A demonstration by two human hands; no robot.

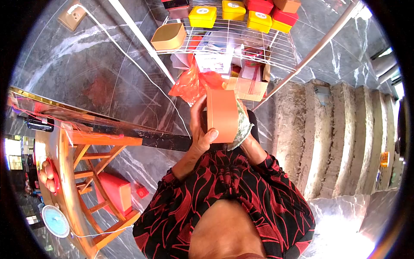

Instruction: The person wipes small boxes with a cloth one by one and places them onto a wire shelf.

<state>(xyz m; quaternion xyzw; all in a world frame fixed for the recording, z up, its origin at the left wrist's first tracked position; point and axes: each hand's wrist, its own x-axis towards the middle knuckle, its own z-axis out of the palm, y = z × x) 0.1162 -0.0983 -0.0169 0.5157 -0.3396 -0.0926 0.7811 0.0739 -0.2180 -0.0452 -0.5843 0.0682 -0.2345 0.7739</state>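
An orange-brown box (222,116) with rounded corners is held up in front of my body. My left hand (201,129) wraps its left side, the thumb pressed on the near face. At the box's right side is a pale green and white cloth (243,123), which touches the box. My right hand (251,144) is closed on this cloth, its fingers mostly hidden behind the cloth and the box. Beyond the box lies a red plastic bag (198,84) at the foot of the wire rack.
The wire rack (276,45) ahead carries several yellow boxes (202,16), red boxes and a tan box (169,37). Rough steps (319,142) rise on the right. To the left stand a wooden chair (97,172) and a table with a red fruit bowl. A white cable (125,52) crosses there.
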